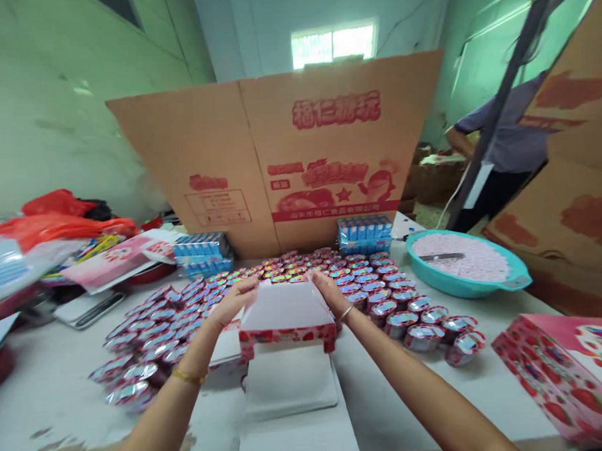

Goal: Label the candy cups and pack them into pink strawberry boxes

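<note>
A small cardboard box (287, 308), white inside with a strawberry-printed edge, stands partly folded between my hands. My left hand (236, 299) grips its far left corner, slightly blurred, with the fingers bent over the edge. My right hand (330, 293) holds the far right corner, fingers closed along the side panel. Beneath and nearer to me lie flat white cardboard sheets (292, 380) in a stack. Just beyond both hands spread rows of foil-lidded cups (356, 286), red and silver, covering much of the table.
A turquoise basin (483, 285) of pale pink pieces holds a knife (438, 256). A finished strawberry box (561, 374) sits at right. Two blue wrapped packs (202, 253) stand before a big carton (327, 144). Another person (511, 136) stands behind a post.
</note>
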The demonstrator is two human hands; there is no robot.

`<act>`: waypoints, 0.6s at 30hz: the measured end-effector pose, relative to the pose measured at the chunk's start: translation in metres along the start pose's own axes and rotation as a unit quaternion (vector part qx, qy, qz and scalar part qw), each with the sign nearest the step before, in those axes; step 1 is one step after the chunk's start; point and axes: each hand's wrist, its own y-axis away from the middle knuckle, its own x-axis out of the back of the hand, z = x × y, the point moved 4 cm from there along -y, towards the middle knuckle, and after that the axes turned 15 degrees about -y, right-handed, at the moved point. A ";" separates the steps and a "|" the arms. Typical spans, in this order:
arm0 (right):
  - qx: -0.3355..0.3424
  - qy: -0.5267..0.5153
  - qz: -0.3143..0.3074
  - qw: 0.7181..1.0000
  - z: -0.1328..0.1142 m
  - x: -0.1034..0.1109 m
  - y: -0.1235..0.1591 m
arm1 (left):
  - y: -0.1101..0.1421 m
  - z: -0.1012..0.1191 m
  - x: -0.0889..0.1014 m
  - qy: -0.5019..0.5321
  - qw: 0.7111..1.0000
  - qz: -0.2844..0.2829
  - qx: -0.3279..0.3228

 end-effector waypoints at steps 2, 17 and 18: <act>0.016 0.071 -0.039 0.997 0.007 0.002 0.013 | 0.008 -0.005 -0.016 -0.090 0.995 -0.005 -0.032; 0.004 0.525 -0.118 0.843 0.006 -0.021 0.047 | 0.045 0.017 -0.059 -0.316 0.947 0.063 0.010; 0.010 0.476 -0.133 0.870 0.001 -0.018 0.053 | 0.045 0.015 -0.058 -0.290 0.953 0.087 0.021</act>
